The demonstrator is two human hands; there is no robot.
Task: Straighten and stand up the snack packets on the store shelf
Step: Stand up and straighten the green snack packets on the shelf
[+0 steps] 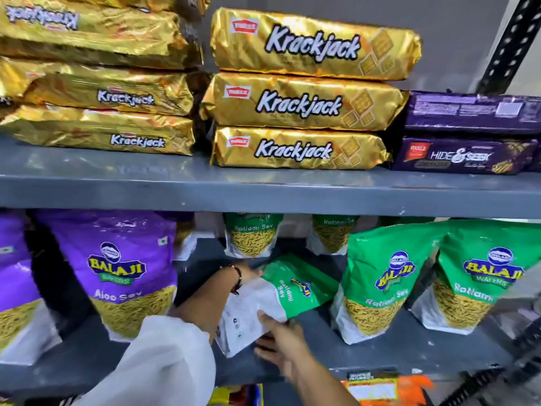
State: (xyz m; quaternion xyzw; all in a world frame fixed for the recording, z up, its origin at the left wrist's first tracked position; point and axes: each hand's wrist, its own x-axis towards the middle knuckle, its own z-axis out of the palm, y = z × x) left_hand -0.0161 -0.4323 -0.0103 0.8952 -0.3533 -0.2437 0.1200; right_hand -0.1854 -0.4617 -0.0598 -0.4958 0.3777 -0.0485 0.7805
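A green and white Ratlami Sev packet (281,294) lies tilted on its side in the middle of the lower shelf (380,356). My left hand (248,272) grips its far upper edge, mostly hidden behind the packet. My right hand (278,338) holds the near white end from below. Two more green Ratlami Sev packets (377,279) (480,276) stand upright to the right. Two smaller ones (253,235) (333,234) stand at the back. A purple Aloo Sev packet (117,271) stands upright on the left.
The upper shelf (263,189) carries stacks of gold Krackjack packs (298,104) and purple Hide & Seek packs (462,155). A black slotted upright (509,45) rises at the right. Another purple packet (14,282) stands at the far left. Orange packs (383,388) show below.
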